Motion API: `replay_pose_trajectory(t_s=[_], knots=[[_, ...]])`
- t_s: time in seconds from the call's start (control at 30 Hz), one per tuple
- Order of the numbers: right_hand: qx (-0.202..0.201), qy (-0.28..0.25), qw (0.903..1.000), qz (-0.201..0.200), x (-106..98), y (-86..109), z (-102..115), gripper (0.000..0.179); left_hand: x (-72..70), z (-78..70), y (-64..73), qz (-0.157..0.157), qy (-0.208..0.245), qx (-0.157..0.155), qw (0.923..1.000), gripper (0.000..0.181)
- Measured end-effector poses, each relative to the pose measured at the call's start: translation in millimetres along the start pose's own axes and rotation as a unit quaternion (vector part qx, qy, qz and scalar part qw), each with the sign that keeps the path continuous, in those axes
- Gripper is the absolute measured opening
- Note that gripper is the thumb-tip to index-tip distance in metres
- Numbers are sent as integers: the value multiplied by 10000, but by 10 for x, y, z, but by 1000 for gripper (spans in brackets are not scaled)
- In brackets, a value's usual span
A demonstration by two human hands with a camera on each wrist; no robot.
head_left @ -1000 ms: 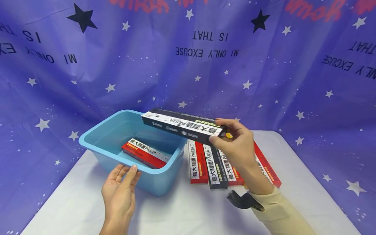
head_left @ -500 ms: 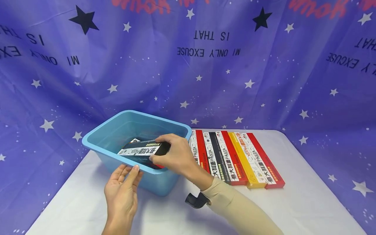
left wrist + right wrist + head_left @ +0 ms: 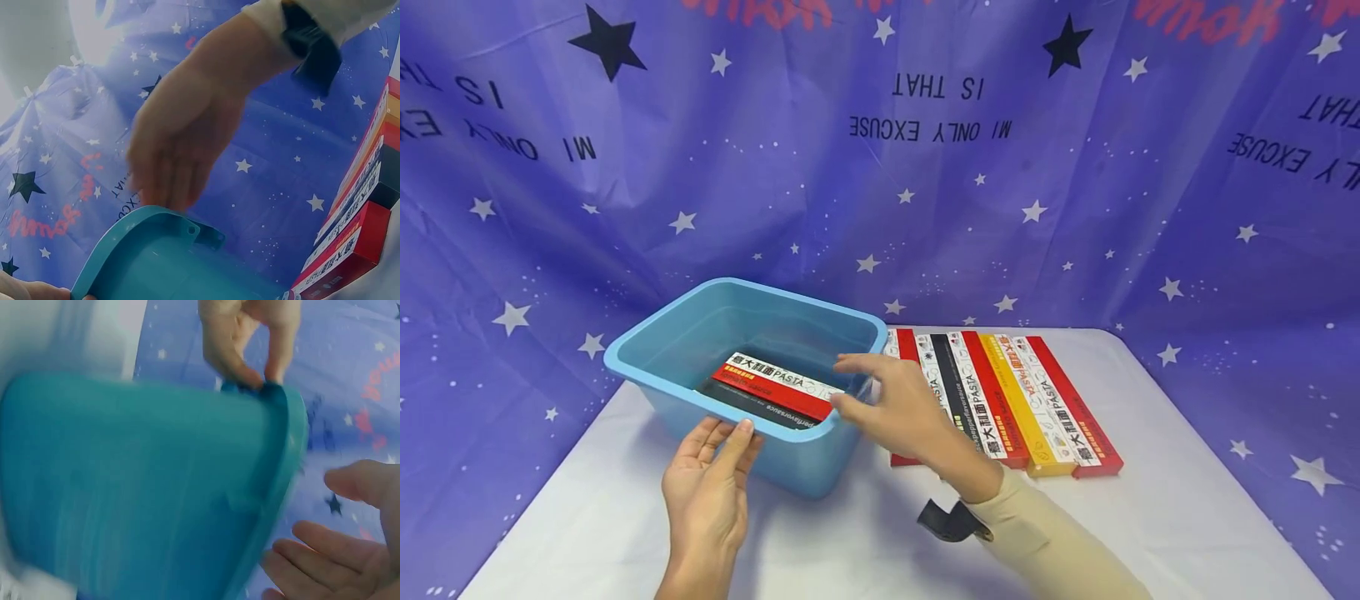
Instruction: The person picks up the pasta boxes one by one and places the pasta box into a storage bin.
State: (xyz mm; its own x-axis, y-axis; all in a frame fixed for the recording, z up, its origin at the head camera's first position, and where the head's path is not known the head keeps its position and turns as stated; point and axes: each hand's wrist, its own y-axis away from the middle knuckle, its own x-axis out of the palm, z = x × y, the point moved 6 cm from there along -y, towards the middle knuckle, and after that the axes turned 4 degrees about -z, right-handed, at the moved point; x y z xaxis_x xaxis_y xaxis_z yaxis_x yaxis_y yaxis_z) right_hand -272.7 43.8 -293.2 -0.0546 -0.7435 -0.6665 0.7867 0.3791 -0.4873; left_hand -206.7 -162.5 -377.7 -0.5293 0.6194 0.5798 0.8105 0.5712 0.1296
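A light blue plastic bin (image 3: 820, 467) stands on the left of the table. My left hand (image 3: 709, 492) pinches its near rim between thumb and fingers, which the right wrist view also shows. Inside the bin lie a red pasta box (image 3: 778, 393) and, on its near side, a black pasta box (image 3: 748, 404), partly hidden by the near rim. My right hand (image 3: 902, 412) hovers by the bin's right rim with thumb and fingers apart and nothing between them. In the left wrist view, the right hand (image 3: 187, 125) is blurred above the bin's rim.
Right of the bin, several pasta boxes lie side by side: red, black, a red box (image 3: 988, 400), a yellow box (image 3: 1033, 408) and another red box (image 3: 1078, 417). My right forearm covers some near ends. A purple star-printed cloth (image 3: 820, 192) hangs behind the white table (image 3: 1172, 500).
My right hand carried the black pasta box leftward into the bin, let go of it there, and has drawn back to the right rim. The left hand stays on the near rim.
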Motion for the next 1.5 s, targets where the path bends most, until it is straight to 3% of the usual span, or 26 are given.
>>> replay_pose_trajectory(t_s=[0.1, 0.2, 0.27, 0.37, 0.47, 0.53, 0.67, 0.77, 0.83, 1.0, 1.23, 1.37, 1.5], knots=[[276, 172, 9982, -507, -288, 168, -237, 38, 0, -4, -5, -7, 34, -4, 10000, 48], [826, 566, 9922, -738, -555, 356, -579, 47, 0, -8, -10, -25, 55, -16, 10000, 46], [1304, 905, 9840, -806, -723, 495, -867, 52, -3, -12, -13, -35, 45, -17, 10000, 45], [2110, 1383, 9644, -794, -941, 736, -1359, 61, -15, -23, -12, -57, -24, -20, 10000, 45], [2798, 1765, 9426, -465, -1061, 997, -1842, 68, -35, -34, -10, -100, -54, -28, 9999, 46], [3178, 1953, 9278, 4, -1086, 1167, -2109, 70, -49, -40, -9, -113, -46, -34, 9999, 47], [3454, 2254, 9055, 1000, -1086, 1465, -2447, 51, -62, -45, -11, -104, -27, -52, 9999, 47], [3238, 2270, 9086, 1344, -1116, 1624, -2517, 50, -54, -53, -12, -75, -67, -60, 9999, 49], [3040, 2276, 9140, 1426, -1153, 1702, -2498, 63, -40, -58, -16, -43, -76, -67, 9999, 51], [3038, 2493, 9098, 1336, -1237, 1902, -2408, 87, -16, -59, -31, -20, 7, -123, 9999, 51], [3665, 2521, 8886, 1117, -1343, 2173, -2355, 96, 1, -47, -37, 47, 93, -95, 9999, 50], [4032, 2356, 8783, 1024, -1500, 2279, -2357, 102, 3, -37, -35, 53, 106, -89, 9999, 48], [4277, 2283, 8738, 371, -1770, 2275, -2283, 105, -9, -37, -37, 14, 108, -95, 9999, 47]])
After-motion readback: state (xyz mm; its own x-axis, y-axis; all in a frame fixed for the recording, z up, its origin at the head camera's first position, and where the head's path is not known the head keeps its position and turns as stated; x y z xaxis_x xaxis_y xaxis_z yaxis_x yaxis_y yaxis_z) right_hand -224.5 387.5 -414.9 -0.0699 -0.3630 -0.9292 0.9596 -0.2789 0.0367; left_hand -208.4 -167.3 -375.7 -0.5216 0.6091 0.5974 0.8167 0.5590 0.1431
